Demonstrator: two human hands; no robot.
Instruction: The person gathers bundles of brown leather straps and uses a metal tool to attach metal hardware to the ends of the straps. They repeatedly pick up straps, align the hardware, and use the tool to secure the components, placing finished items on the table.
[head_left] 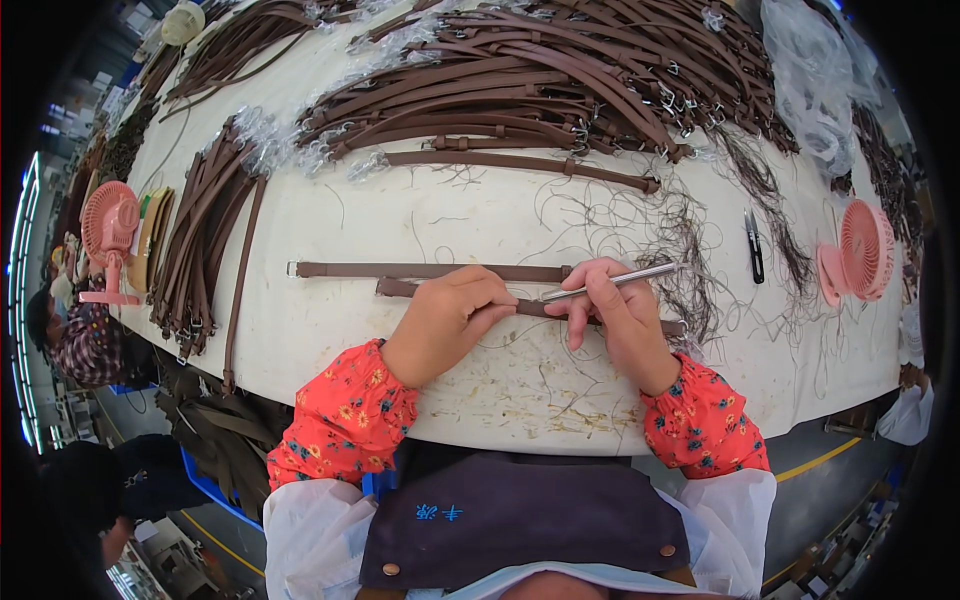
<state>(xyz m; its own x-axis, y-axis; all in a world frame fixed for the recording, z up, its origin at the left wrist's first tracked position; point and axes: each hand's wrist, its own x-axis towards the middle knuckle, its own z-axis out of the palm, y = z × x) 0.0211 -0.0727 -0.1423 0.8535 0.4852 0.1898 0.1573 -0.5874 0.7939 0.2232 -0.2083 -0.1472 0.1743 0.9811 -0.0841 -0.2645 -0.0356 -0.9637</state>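
Observation:
A brown leather strap (532,309) lies across the white table in front of me. Its left part passes under my left hand (445,318), whose thumb and forefinger pinch it near the middle. My right hand (622,315) is closed around a slim silver rod-like tool (640,275), its tip pointing left above the strap. The right fingers also rest over the strap, so I cannot see whether they grip it. Just beyond lies a second brown strap (430,271) with a metal buckle at its left end, parallel to the first.
A large heap of brown straps (520,90) with clear plastic covers the far side; another bundle (200,235) lies left. Dark thread scraps (690,260) spread on the right beside black-handled snips (754,247). Pink fans (865,250) stand at both sides. People sit at far left.

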